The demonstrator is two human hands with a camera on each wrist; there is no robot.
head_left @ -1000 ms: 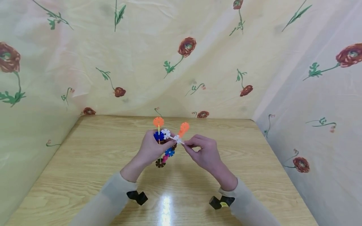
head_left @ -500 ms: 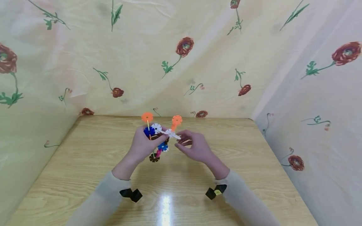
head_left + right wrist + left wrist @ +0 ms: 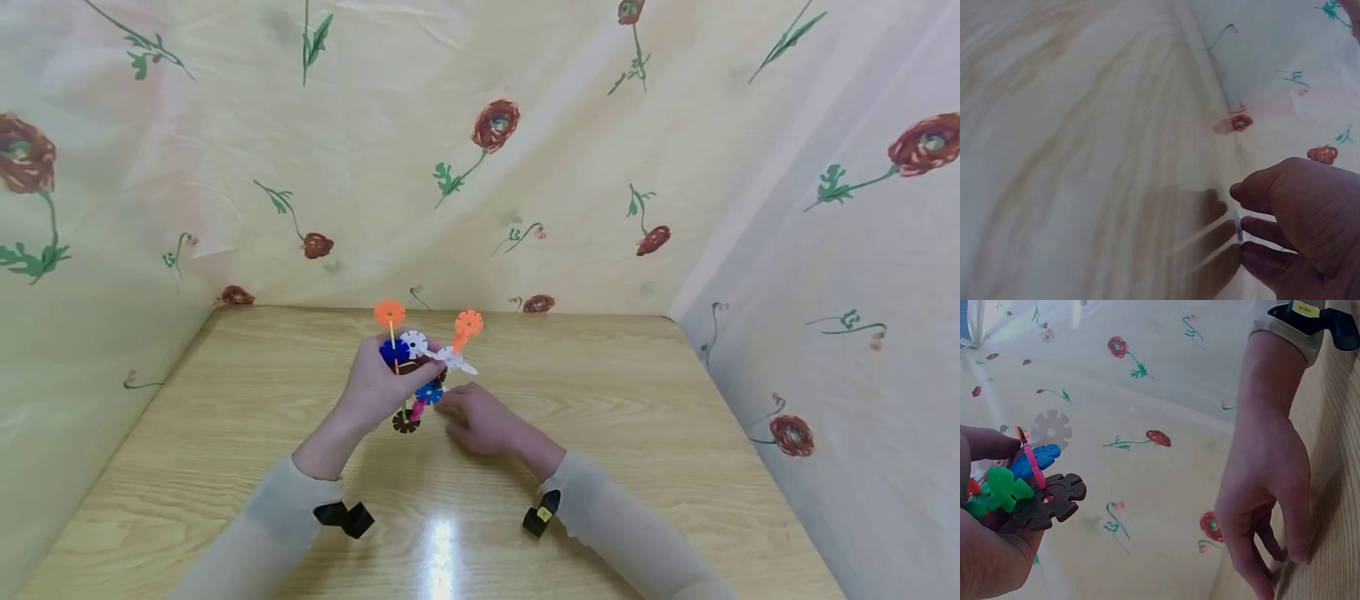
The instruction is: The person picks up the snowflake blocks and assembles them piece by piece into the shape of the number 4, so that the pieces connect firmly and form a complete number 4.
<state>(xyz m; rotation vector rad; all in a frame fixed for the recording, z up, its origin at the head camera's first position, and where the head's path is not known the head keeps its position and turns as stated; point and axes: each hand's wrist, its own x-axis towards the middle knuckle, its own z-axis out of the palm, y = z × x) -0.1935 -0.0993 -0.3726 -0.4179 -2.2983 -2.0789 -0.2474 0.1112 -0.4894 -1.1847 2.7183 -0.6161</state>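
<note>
My left hand (image 3: 378, 379) grips a cluster of interlocked notched plastic discs above the table. Orange discs (image 3: 468, 323) stick up at its top, with a dark blue disc (image 3: 393, 352) and white discs (image 3: 413, 343) below. In the left wrist view a brown disc (image 3: 1063, 503), a green disc (image 3: 1004, 490), a pink disc (image 3: 1032, 464) and a clear disc (image 3: 1051, 428) show past the fingers. My right hand (image 3: 486, 419) is low over the table beside the cluster, thumb and fingers apart. A thin pale sliver (image 3: 1239, 224) shows at its fingertips in the right wrist view.
The wood-grain table (image 3: 637, 433) spreads under both hands. Flower-printed cloth (image 3: 375, 167) hangs at the back and along both sides. Black wrist cameras (image 3: 542, 514) sit on the sleeves.
My right hand has let go of the white discs at the cluster's right end and dropped down and left toward the table. My left hand has shifted slightly left with the cluster.
</note>
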